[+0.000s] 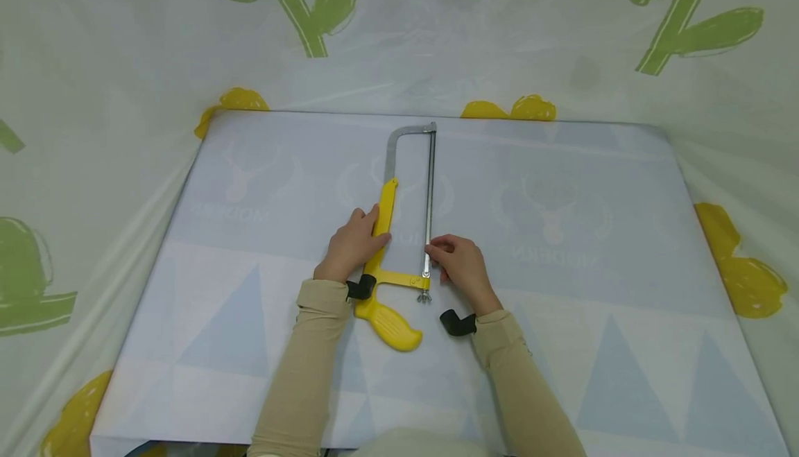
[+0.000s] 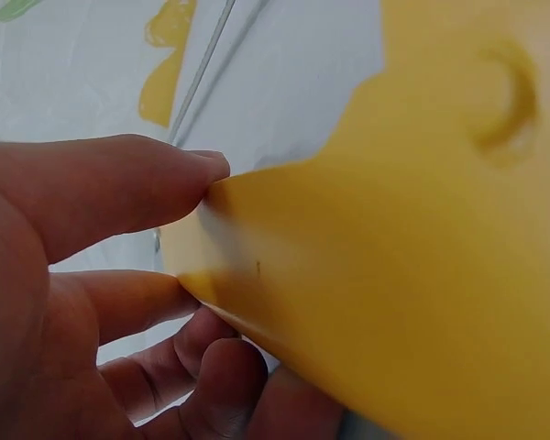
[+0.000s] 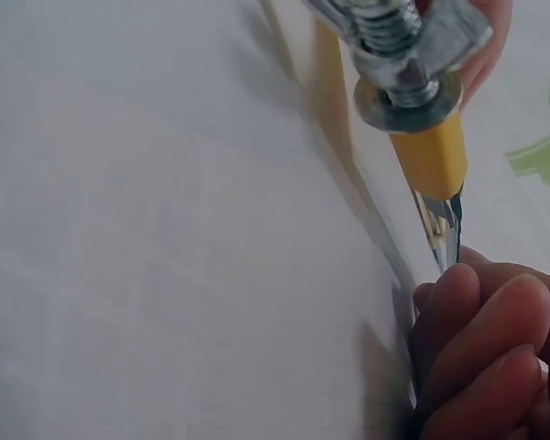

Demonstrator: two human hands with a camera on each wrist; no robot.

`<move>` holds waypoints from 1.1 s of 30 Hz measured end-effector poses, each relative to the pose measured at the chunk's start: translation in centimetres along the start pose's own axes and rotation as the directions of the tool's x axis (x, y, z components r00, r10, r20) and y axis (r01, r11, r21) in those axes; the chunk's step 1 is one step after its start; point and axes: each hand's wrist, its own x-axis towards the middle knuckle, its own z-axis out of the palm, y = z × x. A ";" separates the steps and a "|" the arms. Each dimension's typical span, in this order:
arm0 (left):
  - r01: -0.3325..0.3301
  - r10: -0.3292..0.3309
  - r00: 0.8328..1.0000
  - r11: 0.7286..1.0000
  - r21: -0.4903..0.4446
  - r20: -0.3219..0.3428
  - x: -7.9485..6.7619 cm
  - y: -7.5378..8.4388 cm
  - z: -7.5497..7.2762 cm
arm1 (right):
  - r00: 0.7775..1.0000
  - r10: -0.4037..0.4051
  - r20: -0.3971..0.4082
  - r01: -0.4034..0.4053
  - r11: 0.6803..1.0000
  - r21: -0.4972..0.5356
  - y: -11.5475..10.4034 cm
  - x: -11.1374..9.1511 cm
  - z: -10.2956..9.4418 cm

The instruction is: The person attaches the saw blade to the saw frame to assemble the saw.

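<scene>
A yellow-handled hacksaw [image 1: 397, 326] lies on the cloth-covered table, its grip toward the person and its grey bow [image 1: 390, 148] pointing away. My left hand [image 1: 352, 243] pinches the yellow frame between thumb and fingers; the left wrist view shows that yellow frame [image 2: 348, 266] close up. On the other side, my right hand [image 1: 460, 263] pinches the lower part of the blade [image 1: 431, 193], just above the yellow crosspiece. A metal wing nut [image 1: 424, 297] sits at the blade's near end, and the right wrist view shows its threaded bolt [image 3: 390, 27] and washer.
The table [image 1: 218, 304] wears a pale cloth with blue triangles and deer-head prints. Behind it hangs a white sheet [image 1: 437, 41] with green and yellow plant shapes. Black wrist mounts [image 1: 458, 323] stick out near both sleeves.
</scene>
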 end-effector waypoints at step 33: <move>-0.143 0.143 0.977 0.990 0.013 -0.156 -4.0 1.4 1.0 | 0.998 0.033 0.050 -0.037 0.995 0.088 2.2 -5.7 -0.3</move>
